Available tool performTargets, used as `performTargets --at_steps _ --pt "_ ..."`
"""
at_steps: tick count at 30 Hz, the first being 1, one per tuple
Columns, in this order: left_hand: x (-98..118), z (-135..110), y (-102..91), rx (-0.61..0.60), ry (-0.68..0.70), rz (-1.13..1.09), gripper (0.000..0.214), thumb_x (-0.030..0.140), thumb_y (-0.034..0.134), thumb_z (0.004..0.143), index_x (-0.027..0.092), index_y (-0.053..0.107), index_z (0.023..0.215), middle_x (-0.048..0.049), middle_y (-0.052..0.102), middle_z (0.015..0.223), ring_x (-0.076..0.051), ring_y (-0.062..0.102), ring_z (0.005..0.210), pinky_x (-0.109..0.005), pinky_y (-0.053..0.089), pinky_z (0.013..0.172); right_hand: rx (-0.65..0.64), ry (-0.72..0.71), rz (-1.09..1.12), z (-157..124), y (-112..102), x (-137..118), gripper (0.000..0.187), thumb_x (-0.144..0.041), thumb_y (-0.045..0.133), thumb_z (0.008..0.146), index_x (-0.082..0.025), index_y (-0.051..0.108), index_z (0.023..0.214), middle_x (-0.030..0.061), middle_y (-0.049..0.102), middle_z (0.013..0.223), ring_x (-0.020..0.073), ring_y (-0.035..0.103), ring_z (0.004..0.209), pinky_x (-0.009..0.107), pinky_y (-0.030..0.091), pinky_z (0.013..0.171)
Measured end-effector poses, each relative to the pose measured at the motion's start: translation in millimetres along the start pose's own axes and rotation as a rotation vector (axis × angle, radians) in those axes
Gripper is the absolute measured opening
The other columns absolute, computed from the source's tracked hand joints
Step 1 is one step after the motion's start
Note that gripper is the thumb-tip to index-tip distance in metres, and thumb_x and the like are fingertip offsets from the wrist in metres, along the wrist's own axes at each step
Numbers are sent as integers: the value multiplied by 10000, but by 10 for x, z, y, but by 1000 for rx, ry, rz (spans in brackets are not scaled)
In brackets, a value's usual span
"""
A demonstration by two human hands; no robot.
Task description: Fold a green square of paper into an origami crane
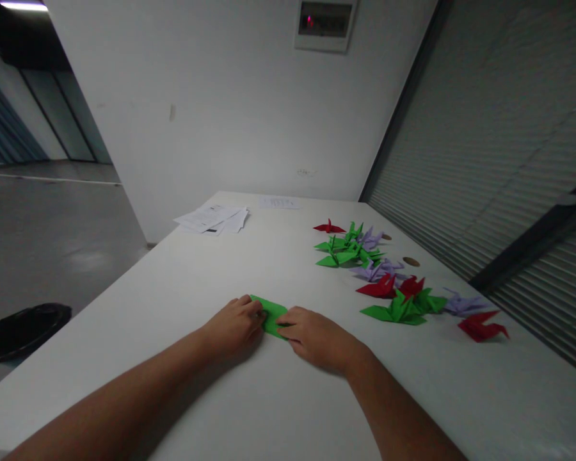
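Green paper [274,312] is on the white surface [288,410], between both hands: left hand [237,323] has its fingers closed on the left end, right hand [317,336] has its fingers closed on the right end. Red, green and purple folded birds [402,310] lie in a loose row to the right; printed sheets [214,219] are near the far left edge.

I see a long white table [182,282] carrying loose printed sheets [211,219] at its far left, green, red and lavender folded paper birds [396,310] along its right side, and green paper [271,315] near the middle.
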State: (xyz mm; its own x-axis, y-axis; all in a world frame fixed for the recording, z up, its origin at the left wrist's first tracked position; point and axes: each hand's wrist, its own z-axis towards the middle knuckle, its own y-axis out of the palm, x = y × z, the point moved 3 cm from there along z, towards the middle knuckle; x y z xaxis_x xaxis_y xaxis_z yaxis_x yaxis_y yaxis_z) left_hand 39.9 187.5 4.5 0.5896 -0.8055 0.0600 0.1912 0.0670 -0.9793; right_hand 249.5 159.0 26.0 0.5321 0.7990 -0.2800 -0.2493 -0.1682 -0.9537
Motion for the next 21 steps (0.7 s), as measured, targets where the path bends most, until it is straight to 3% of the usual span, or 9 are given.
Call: performTargets --at_steps 5,9,15,21 --pt "-66 0 2 -15 -14 -30 227 227 605 980 190 708 1179 -117 663 1225 -271 584 1033 -394 515 881 -22 -39 70 46 -10 -127 261 -188 661 958 -169 736 1207 114 736 1267 251 627 1227 390 468 1113" --pt "-131 -31 -56 -3 55 -74 339 280 650 973 226 683 1306 -117 669 1290 -284 603 1095 -408 507 945 -45 -57 64 67 -10 -180 281 -214 710 937 -151 729 1211 133 716 1323 279 609 1280 408 464 1132" --pt "-207 -94 -117 -1 220 -110 309 386 644 994 294 727 1277 -130 636 1364 -300 608 1154 -438 477 1019 -50 -49 86 50 -9 -171 298 -201 710 935 -155 718 1230 130 722 1314 274 603 1297 414 463 1141" --pt "-276 -119 -90 -3 288 -120 332 414 681 962 310 740 1271 -124 635 1382 -316 603 1154 -467 469 1020 -22 -60 91 56 1 -180 295 -182 711 925 -157 727 1218 138 722 1317 284 599 1300 427 474 1126"
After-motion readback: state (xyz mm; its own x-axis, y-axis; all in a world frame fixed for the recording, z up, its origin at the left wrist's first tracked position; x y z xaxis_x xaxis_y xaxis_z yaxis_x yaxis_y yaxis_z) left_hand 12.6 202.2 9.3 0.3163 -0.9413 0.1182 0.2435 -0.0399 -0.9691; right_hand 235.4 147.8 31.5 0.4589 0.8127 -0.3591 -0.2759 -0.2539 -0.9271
